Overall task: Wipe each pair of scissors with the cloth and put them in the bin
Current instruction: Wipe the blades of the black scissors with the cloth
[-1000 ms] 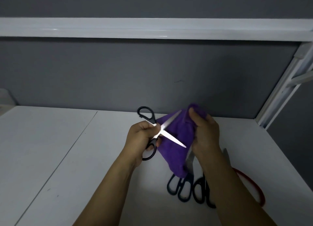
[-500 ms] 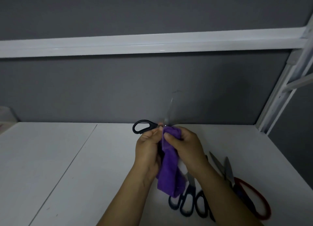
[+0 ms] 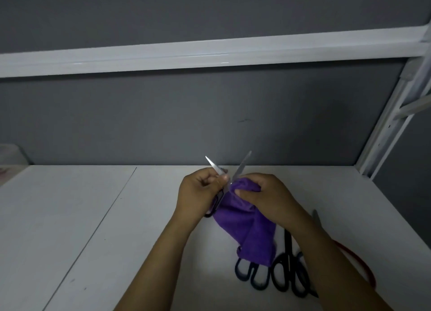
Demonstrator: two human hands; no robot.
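Observation:
My left hand (image 3: 200, 191) grips a pair of black-handled scissors (image 3: 241, 168) above the white table, blades spread and pointing up and away. My right hand (image 3: 265, 198) pinches a purple cloth (image 3: 247, 229) against the base of the right blade; the cloth hangs down below both hands. The scissors' handles are mostly hidden behind my left hand and the cloth. Under the cloth lie dark-blue-handled scissors (image 3: 250, 275), black-handled scissors (image 3: 288, 271) and, partly behind my right arm, red-handled scissors (image 3: 359, 261).
The white table (image 3: 93, 217) runs to a grey back wall with a white rail (image 3: 210, 52) above. A white frame post (image 3: 391, 114) stands at the right. A pale object (image 3: 9, 154) sits at the far left edge.
The scissors have been turned so their blades point up and spread apart. My right hand with the cloth has shifted to the base of the right blade. The view moved slightly.

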